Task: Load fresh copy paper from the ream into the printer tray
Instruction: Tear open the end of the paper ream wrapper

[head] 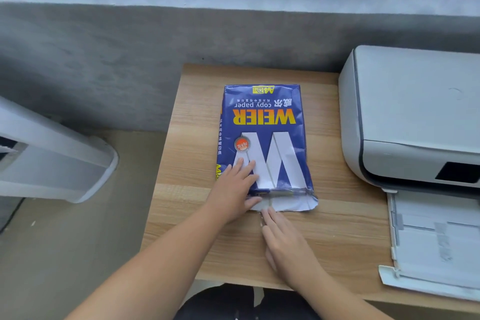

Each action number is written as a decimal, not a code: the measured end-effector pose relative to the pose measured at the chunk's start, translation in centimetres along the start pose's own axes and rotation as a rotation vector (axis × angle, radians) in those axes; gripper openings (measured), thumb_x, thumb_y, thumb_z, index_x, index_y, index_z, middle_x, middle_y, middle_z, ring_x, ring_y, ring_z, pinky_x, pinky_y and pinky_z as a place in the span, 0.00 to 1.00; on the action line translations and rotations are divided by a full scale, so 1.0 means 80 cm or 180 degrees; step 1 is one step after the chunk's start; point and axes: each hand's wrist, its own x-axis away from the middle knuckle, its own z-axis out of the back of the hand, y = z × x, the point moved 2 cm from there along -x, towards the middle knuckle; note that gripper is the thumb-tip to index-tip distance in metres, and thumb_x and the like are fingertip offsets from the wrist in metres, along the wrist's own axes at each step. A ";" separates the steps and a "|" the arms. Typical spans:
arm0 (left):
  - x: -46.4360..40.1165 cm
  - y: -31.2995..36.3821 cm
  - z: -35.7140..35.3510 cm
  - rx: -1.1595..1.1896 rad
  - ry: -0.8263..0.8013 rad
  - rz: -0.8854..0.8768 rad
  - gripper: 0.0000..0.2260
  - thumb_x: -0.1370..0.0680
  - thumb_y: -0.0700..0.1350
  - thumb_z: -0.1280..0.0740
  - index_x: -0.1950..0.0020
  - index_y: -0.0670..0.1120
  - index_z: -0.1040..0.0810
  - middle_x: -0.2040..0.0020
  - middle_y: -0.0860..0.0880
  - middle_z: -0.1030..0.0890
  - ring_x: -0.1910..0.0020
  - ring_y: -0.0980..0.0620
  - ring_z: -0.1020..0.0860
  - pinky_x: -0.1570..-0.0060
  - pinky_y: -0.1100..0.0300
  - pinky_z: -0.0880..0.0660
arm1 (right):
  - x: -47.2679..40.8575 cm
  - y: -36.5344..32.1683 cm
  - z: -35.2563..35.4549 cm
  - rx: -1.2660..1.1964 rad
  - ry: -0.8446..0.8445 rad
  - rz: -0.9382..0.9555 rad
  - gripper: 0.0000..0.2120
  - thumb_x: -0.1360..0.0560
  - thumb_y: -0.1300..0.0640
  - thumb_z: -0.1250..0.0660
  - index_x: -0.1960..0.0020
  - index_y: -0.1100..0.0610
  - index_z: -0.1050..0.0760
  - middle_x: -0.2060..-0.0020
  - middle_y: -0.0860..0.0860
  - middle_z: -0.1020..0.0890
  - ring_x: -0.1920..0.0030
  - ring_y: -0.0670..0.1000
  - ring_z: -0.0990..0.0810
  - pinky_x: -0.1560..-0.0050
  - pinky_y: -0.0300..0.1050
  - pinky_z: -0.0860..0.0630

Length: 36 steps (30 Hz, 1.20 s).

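The wooden desk (324, 236) runs out of frame at the right. At its right edge sits the printer (405, 117), cut off, its extended tray (436, 247) partly cropped too. The blue ream (262, 138) lies mid-desk, its near end torn open. The left hand (233, 189) presses flat on its near left corner, fingers spread, gripping nothing. The right hand (283, 239) lies flat on the desk, fingertips at the torn flap, likewise holding nothing.

the printer (415, 117) runs off the right edge, and so does its tray (436, 241). the left hand (231, 189) covers the ream's (262, 138) near left corner. the small print on the wrapper is too fine to read.
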 end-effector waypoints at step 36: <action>0.001 -0.008 -0.027 -0.0497 0.0554 -0.0308 0.17 0.18 0.45 0.33 0.29 0.45 0.26 0.24 0.41 0.27 0.24 0.37 0.31 0.31 0.35 0.28 | -0.062 0.037 0.028 -0.1941 0.1464 -0.4184 0.10 0.24 0.56 0.30 0.46 0.59 0.20 0.49 0.47 0.31 0.51 0.58 0.22 0.59 0.45 0.31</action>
